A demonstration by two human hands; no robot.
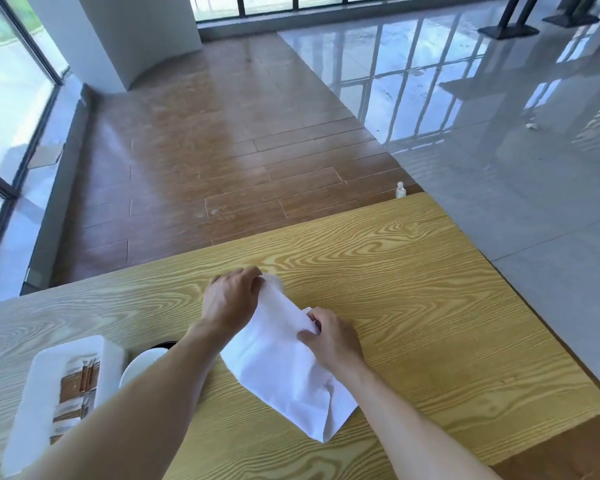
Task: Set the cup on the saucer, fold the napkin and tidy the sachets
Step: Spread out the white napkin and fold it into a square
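Observation:
A white napkin (284,368) lies partly folded on the wooden table (430,306), its far end lifted. My left hand (231,299) pinches its far top corner. My right hand (331,336) grips its right edge near the middle. At the left, a white tray (42,410) holds several brown sachets (78,386). Beside the tray a white saucer (141,367) shows, mostly hidden under my left forearm, with a dark rim (163,344) behind it. I cannot make out the cup clearly.
The table's far edge runs diagonally, with wooden floor beyond and grey tiles to the right. A small bottle (400,190) stands on the floor near the table's far corner. Windows line the left side.

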